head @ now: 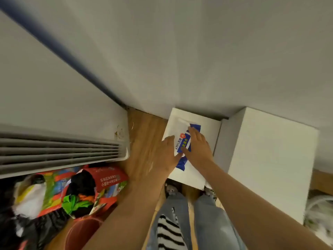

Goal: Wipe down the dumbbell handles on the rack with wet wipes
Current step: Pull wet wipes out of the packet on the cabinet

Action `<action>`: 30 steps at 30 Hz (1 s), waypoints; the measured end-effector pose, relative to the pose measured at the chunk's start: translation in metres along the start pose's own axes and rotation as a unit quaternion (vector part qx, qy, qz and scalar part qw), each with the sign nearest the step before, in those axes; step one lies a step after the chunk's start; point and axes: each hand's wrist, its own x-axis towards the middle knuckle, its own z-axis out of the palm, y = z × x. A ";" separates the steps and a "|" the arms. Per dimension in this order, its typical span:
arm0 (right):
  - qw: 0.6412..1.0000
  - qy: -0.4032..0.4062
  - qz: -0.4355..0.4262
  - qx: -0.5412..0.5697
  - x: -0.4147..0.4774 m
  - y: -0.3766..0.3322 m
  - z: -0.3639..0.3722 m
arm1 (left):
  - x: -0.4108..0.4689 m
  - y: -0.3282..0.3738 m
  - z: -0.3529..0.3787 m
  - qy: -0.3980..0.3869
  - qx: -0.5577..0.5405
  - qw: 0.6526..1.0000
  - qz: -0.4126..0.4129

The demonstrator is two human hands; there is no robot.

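Item 1, one wet wipes pack [181, 142]: lying flat on top of a low white box [207, 127], close to the wall. It is a soft white pouch with a blue band running along it, a small red badge, and yellow and dark printing on the label. Its far end is creasing upward slightly.

Item 2, two hands, both reaching down to the pack and meeting over it.
- The left hand [162, 156] is lying against the pack's left edge with its thumb pressing on the printed face. Blur is hiding whether its fingers are curling under.
- The right hand [199, 148] is resting flat on top, its fingers stretching straight over the blue band.

Item 3, one taller white cabinet [270, 159]: standing just beside the box on the right.

Item 4, one white air-conditioning unit [63, 147] with a slatted vent: standing to the left.

Item 5, one red printed bag [110, 177] stuffed with cloth, and one red bucket [82, 233]: sitting below the vent.

Item 6, two legs in blue jeans [207, 222]: standing on the wooden floor [144, 127].
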 end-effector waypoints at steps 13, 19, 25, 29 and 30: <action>0.960 0.072 0.113 0.246 0.002 0.006 0.038 | 0.033 -0.010 0.025 0.015 0.021 1.000 -0.016; 0.958 0.093 0.093 0.256 0.000 0.016 0.037 | 0.041 -0.005 0.033 0.094 0.035 0.995 -0.006; 0.937 0.140 0.140 0.286 0.011 0.019 0.033 | 0.049 -0.022 0.019 -0.033 0.115 0.993 0.019; 0.978 0.115 0.093 0.145 0.016 0.023 0.027 | 0.050 -0.024 0.014 0.015 0.154 0.985 0.074; 0.986 0.094 0.079 0.111 0.017 0.025 0.026 | 0.050 -0.023 0.011 0.007 0.160 0.983 0.089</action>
